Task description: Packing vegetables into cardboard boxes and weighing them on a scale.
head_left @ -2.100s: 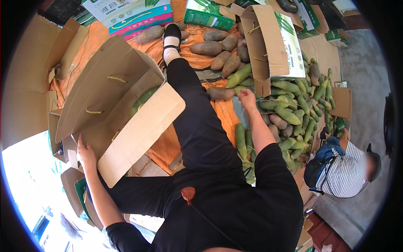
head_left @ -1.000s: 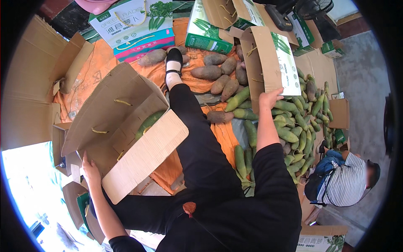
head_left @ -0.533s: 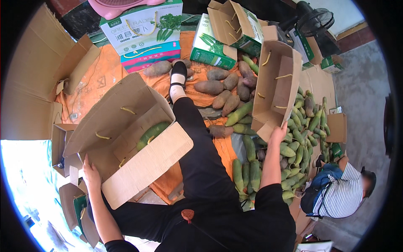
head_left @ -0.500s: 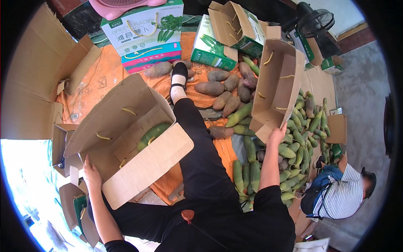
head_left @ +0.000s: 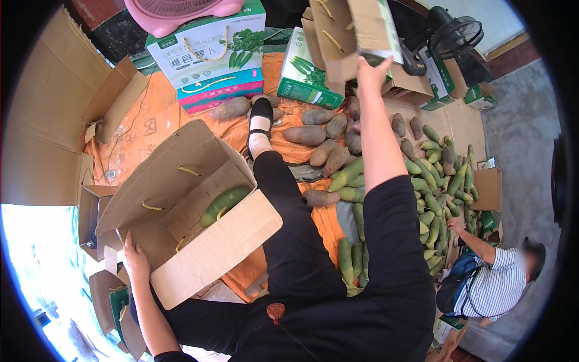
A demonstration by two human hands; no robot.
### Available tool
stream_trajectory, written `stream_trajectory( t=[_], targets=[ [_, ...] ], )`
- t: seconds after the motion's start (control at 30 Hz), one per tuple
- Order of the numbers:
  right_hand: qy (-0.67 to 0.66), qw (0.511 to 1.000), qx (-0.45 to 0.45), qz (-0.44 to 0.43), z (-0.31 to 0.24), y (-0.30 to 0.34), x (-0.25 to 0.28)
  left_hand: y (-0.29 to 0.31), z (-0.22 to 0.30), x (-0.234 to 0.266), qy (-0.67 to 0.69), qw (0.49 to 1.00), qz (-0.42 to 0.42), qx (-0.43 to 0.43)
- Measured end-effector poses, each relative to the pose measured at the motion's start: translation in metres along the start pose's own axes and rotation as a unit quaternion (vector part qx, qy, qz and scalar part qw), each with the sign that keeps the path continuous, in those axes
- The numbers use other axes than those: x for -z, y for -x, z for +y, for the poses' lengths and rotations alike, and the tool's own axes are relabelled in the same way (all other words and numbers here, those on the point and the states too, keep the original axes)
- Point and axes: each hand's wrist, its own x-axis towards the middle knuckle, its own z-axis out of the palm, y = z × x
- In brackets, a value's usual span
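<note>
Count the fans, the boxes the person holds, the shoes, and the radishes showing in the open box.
Fans: 2, pink fan, black fan
Held boxes: 2, open box, raised box
Shoes: 1, black shoe
Radishes: 1, green radish
Total: 6

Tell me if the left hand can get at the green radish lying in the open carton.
Probably yes. The left hand grips the near wall of the open carton, whose flaps are spread, and the green radish lies uncovered inside. It would have to let go of the wall first.
</note>
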Motion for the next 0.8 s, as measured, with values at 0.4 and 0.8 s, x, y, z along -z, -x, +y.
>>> stream_trajectory(
  t=[0.4, 0.8],
  targets=[
    [0.076, 0.958, -0.155, -0.230, 0.048, 0.022, -0.042, -0.001, -0.003, 0.001, -0.030, 1.000, 0.001, 0.000],
    [0.206, 0.919, -0.069, -0.330, 0.193, 0.119, 0.049, -0.006, 0.016, 0.003, -0.026, 0.997, -0.047, 0.048]
  ],
)
